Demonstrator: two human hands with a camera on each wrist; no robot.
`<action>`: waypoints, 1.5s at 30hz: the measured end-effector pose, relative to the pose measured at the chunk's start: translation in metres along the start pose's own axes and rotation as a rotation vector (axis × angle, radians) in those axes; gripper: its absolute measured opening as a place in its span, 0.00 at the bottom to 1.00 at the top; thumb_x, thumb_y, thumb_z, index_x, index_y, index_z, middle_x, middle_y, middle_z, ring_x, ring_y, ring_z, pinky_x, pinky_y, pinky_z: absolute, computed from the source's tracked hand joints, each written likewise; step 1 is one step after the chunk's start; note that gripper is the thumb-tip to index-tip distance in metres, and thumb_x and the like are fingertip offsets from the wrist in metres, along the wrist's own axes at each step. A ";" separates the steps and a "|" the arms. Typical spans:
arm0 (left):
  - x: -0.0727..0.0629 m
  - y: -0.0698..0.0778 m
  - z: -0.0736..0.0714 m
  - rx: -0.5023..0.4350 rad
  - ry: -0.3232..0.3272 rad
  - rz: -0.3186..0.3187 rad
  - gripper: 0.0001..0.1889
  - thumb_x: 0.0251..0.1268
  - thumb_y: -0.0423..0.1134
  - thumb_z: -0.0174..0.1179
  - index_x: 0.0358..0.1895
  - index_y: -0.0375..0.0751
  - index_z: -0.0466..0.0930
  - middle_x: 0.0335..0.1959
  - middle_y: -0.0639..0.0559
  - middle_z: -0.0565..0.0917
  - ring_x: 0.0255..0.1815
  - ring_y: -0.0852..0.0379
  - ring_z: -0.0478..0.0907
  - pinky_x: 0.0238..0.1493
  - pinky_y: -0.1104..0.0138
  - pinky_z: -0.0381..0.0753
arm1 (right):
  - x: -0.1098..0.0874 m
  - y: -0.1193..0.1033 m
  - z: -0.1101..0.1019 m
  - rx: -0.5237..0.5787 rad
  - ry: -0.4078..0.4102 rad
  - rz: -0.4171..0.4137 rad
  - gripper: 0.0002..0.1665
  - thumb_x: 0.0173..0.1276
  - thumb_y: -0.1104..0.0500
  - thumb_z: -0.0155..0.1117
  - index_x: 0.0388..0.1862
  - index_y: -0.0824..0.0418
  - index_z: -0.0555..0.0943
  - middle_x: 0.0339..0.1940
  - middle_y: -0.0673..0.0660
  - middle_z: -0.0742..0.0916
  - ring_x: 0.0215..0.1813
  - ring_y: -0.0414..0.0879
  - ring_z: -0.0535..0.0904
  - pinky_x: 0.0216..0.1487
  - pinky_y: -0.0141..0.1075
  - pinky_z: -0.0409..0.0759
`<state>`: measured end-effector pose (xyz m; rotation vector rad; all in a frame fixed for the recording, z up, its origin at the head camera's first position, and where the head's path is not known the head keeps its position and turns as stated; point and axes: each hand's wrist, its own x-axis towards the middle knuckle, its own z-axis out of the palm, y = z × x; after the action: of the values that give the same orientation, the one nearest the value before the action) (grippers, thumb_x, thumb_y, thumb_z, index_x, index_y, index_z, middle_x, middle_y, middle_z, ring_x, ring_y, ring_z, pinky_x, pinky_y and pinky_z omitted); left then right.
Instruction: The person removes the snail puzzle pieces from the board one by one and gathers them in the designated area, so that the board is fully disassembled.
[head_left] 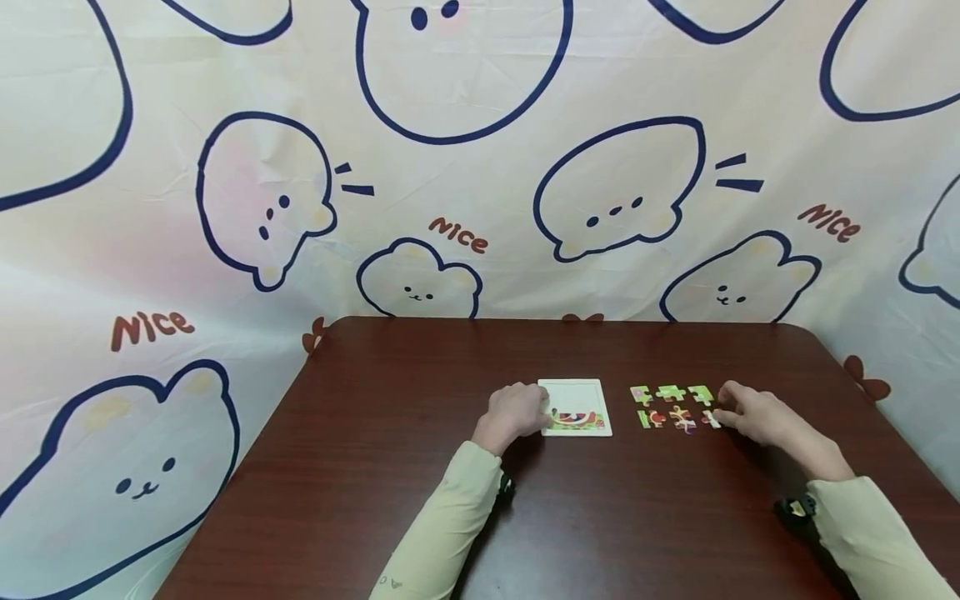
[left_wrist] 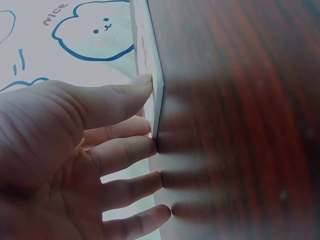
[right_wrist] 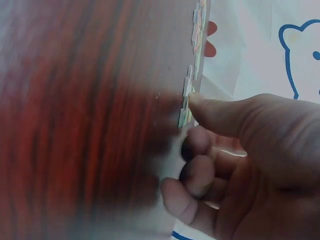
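Note:
A square white puzzle tray [head_left: 570, 395] lies on the table, with a strip of colourful picture, a red curved shape on green, along its near side. My left hand [head_left: 516, 411] holds the tray's left side; in the left wrist view its thumb [left_wrist: 142, 86] lies over the edge and the other fingertips come down at the tabletop. To the right, several jigsaw pieces lie in two rows, green ones [head_left: 670, 392] behind and red-and-white ones [head_left: 682, 418] in front. My right hand [head_left: 761, 414] is at their right end, thumb touching the near-right puzzle piece [head_left: 710, 419], fingers loosely bent.
The dark brown wooden table [head_left: 420, 467] extends around the tray and pieces, its far edge against a pale cloth [head_left: 510, 192] printed with cartoon outlines. Both forearms, in light sleeves [head_left: 450, 517], reach in from the near side, with a dark wrist camera [head_left: 797, 508] under the right one.

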<state>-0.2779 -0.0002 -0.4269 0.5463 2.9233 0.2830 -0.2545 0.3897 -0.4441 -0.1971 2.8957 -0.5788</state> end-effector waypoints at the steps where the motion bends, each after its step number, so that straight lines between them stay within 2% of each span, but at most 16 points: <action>1: 0.000 0.000 0.000 0.002 0.003 0.001 0.12 0.60 0.51 0.67 0.41 0.51 0.83 0.22 0.56 0.75 0.24 0.59 0.70 0.23 0.65 0.67 | 0.000 -0.001 0.000 -0.022 0.009 -0.004 0.19 0.71 0.55 0.61 0.50 0.68 0.71 0.30 0.57 0.81 0.28 0.47 0.73 0.27 0.40 0.70; 4: 0.000 0.000 -0.001 0.001 0.006 0.006 0.12 0.60 0.51 0.67 0.41 0.51 0.83 0.22 0.56 0.75 0.24 0.59 0.70 0.23 0.65 0.66 | 0.000 -0.003 -0.002 -0.081 0.043 -0.027 0.19 0.70 0.55 0.63 0.49 0.67 0.73 0.31 0.56 0.82 0.29 0.46 0.73 0.29 0.39 0.69; 11: -0.001 0.000 -0.002 0.003 0.006 0.003 0.12 0.60 0.51 0.67 0.42 0.51 0.83 0.22 0.56 0.75 0.25 0.59 0.70 0.23 0.66 0.66 | 0.001 -0.027 -0.016 -0.064 0.071 -0.081 0.14 0.72 0.54 0.59 0.47 0.64 0.76 0.28 0.54 0.82 0.27 0.44 0.73 0.27 0.39 0.69; 17: -0.002 -0.001 -0.001 -0.020 0.008 0.017 0.10 0.60 0.51 0.67 0.37 0.51 0.82 0.20 0.56 0.73 0.23 0.60 0.68 0.22 0.66 0.64 | 0.010 -0.052 -0.021 -0.043 0.042 -0.104 0.10 0.73 0.53 0.58 0.42 0.60 0.79 0.29 0.52 0.83 0.27 0.43 0.73 0.27 0.38 0.71; 22: -0.003 -0.002 -0.003 -0.014 -0.023 0.026 0.11 0.60 0.52 0.67 0.34 0.50 0.79 0.20 0.55 0.69 0.22 0.59 0.66 0.22 0.66 0.63 | 0.017 -0.072 -0.021 -0.029 0.024 -0.142 0.09 0.73 0.53 0.58 0.40 0.58 0.79 0.26 0.51 0.82 0.26 0.43 0.74 0.29 0.37 0.71; 29: -0.003 -0.004 -0.003 -0.001 -0.061 0.040 0.14 0.59 0.55 0.68 0.34 0.50 0.79 0.21 0.55 0.71 0.23 0.58 0.67 0.24 0.66 0.63 | 0.022 -0.102 -0.013 0.017 -0.021 -0.183 0.11 0.73 0.52 0.59 0.43 0.58 0.80 0.29 0.54 0.83 0.26 0.43 0.74 0.28 0.37 0.73; 35: -0.003 -0.005 -0.003 0.001 -0.073 0.060 0.14 0.58 0.55 0.68 0.35 0.51 0.79 0.22 0.55 0.73 0.23 0.59 0.67 0.25 0.66 0.63 | 0.027 -0.126 -0.003 0.056 -0.061 -0.269 0.12 0.73 0.50 0.60 0.44 0.57 0.81 0.28 0.51 0.82 0.26 0.43 0.75 0.29 0.37 0.75; 38: -0.004 -0.005 -0.005 0.003 -0.076 0.062 0.15 0.57 0.55 0.69 0.35 0.51 0.80 0.23 0.55 0.74 0.24 0.58 0.67 0.25 0.66 0.64 | 0.032 -0.140 0.002 0.056 -0.066 -0.300 0.10 0.72 0.51 0.60 0.44 0.55 0.81 0.28 0.49 0.82 0.27 0.42 0.75 0.30 0.36 0.74; 45: -0.004 -0.005 -0.006 0.006 -0.099 0.059 0.16 0.57 0.56 0.69 0.38 0.50 0.80 0.25 0.54 0.76 0.25 0.57 0.69 0.26 0.66 0.65 | 0.043 -0.161 0.012 0.072 -0.116 -0.332 0.05 0.72 0.52 0.61 0.41 0.52 0.80 0.26 0.50 0.81 0.23 0.42 0.75 0.27 0.36 0.75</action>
<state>-0.2773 -0.0069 -0.4219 0.6292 2.8174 0.2469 -0.2784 0.2308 -0.3985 -0.6850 2.7402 -0.6962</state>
